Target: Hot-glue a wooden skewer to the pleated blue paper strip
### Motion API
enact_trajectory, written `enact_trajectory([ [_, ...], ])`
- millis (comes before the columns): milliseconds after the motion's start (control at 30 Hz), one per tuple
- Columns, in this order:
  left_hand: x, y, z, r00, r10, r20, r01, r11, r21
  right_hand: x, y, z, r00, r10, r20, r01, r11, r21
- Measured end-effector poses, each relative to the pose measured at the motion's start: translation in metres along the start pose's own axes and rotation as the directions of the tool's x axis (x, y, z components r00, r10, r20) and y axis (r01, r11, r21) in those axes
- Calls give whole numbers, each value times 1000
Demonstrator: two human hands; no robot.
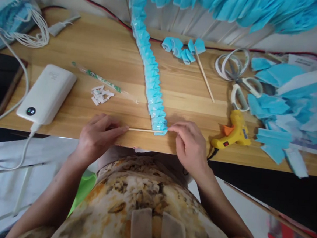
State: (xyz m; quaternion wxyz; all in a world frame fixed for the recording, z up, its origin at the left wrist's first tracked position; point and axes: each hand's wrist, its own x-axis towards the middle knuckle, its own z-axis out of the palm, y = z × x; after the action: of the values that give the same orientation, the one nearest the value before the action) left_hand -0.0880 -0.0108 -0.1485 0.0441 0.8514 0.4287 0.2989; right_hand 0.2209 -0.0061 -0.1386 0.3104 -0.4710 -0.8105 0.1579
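Head view: at the left, one smooth white power bank (48,94) is set on the wooden worktop (98,43); beside a small heap of white slips (101,95), one thin stick (142,130) is pinched by the left hand (97,134), its far end laid across one pleated blue strip (152,77); the strip's end is met by the right hand (191,142), whether gripped cannot be told; farther right, one yellow glue gun (235,131) is flanked by loose blue scraps (295,105)
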Motion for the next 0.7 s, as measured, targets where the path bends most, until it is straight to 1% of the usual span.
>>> enact_trajectory([
  [167, 0, 0, 0, 1000, 6, -2, -6, 1000, 12, -1, 1, 0, 999, -49, 7, 49, 995, -83],
  [333, -1, 0, -2, 999, -2, 34, 2, 1000, -6, -4, -1, 1, 999, -48, -15, 45, 990, -136],
  [567, -1, 0, -3, 999, -24, 46, 25, 999, -29, -10, 1, 4, 994, 64, -88, -66, 998, -13],
  [700, -1, 2, -3, 999, -6, 52, 6, 1000, -7, -10, 0, 3, 995, 56, -79, -58, 998, -21],
])
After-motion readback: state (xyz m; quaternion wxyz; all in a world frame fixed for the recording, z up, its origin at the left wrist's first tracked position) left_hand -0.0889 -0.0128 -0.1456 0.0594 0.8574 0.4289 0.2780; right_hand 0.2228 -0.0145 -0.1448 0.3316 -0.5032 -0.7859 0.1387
